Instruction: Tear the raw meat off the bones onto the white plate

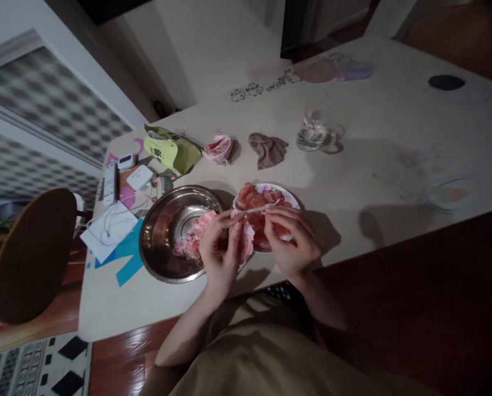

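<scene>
A thin whitish strip (256, 209) stretches between my two hands, pinched at its left end by my left hand (219, 247) and at its right by my right hand (293, 239). Under my left fingers hangs a frilly pink-and-white piece (246, 245), like pomelo membrane. Glossy pinkish-red chunks (250, 197), resembling peeled pomelo flesh, lie on a white patterned plate (293, 197) beneath my hands, partly covered by them. Left of it, a steel bowl (153, 242) holds crumpled pink-and-white scraps (190, 239).
Beyond the bowl are a green bag (171, 149), a pink, partly peeled-looking lump (218, 149), a brown cloth (268, 149) and a glass mug (312, 135). A remote (110, 184), white devices and cables lie left. A chair (31, 256) stands beside the table.
</scene>
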`<state>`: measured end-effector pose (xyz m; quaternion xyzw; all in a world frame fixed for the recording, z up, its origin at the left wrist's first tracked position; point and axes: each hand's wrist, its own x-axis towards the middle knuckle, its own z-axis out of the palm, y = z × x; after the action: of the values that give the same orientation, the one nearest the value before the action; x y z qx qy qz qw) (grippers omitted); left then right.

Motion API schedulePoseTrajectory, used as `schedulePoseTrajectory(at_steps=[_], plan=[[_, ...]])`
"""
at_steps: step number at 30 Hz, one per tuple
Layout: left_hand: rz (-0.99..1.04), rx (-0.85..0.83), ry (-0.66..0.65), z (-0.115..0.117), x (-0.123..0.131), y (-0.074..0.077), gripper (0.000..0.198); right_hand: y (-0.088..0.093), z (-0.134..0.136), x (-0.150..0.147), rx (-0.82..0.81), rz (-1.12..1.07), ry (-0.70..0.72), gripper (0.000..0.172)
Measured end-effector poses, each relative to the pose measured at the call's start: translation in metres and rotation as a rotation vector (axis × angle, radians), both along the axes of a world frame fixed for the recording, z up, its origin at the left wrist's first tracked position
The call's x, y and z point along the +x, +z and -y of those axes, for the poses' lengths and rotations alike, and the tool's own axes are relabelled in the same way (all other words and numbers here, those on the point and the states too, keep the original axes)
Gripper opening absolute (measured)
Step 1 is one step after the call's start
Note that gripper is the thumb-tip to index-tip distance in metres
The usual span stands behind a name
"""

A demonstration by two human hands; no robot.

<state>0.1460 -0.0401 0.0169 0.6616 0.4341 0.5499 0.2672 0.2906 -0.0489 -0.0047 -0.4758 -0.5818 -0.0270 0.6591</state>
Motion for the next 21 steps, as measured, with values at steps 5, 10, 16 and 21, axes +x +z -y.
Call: schedulePoseTrajectory(at_steps=[5, 10, 16, 21], plan=[[-0.023, 0.012, 0.015, 0.001, -0.004, -0.001, 0.015, -0.004, -0.003, 0.006, 0.029, 0.189, 0.01, 0.032], [-0.02, -0.037, 0.015, 0.001, -0.005, 0.0, 0.018, -0.015, -0.005, 0.008, -0.04, 0.207, 0.013, 0.031], [0.035, -0.164, -0.014, -0.003, -0.007, 0.0, 0.022, -0.017, -0.008, 0.01, -0.082, 0.141, 0.043, 0.04], [-0.026, -0.145, -0.005, -0.002, -0.009, 0.0, 0.025, 0.0, -0.007, 0.0, -0.061, 0.132, 0.127, 0.041]])
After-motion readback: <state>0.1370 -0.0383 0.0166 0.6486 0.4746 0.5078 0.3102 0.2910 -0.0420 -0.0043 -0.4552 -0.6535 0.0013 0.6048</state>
